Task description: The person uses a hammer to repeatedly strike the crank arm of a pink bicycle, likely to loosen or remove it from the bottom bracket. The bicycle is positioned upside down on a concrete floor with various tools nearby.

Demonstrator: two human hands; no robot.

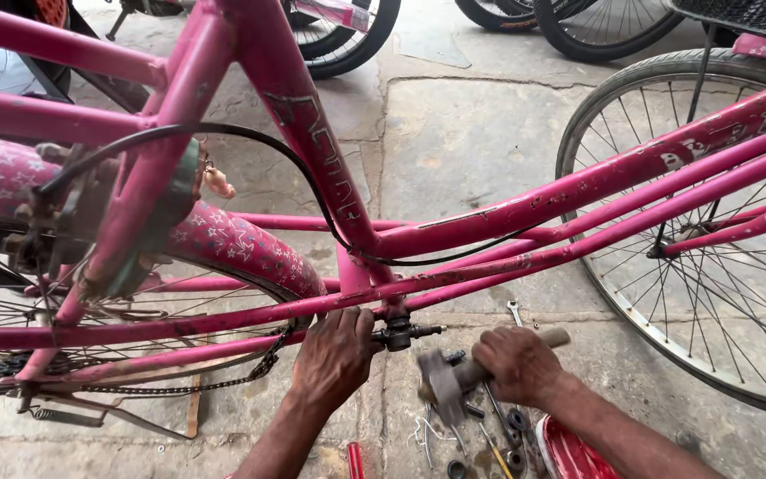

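Across the whole view lies a pink bicycle frame (489, 217), with the rear wheel (702, 266) at 3 o'clock and a starred mudguard (241, 244) at 9 o'clock. Under the frame, at 6 o'clock, the bare crank axle (405, 333) sticks out of the bottom bracket, pointing toward 3 o'clock. Left hand (334, 355) is clamped on the frame just beside the axle, at its 9 o'clock, steadying it. Right hand (520, 364) is closed round a wooden-handled hammer (445, 381), head blurred at the axle's 5 o'clock, near but apart. Small spanner (514, 311) and loose washers (514, 417) lie on the concrete nearby. Judgement: blows should land square on the axle end, short and light, left fingers kept clear, frame held firm.
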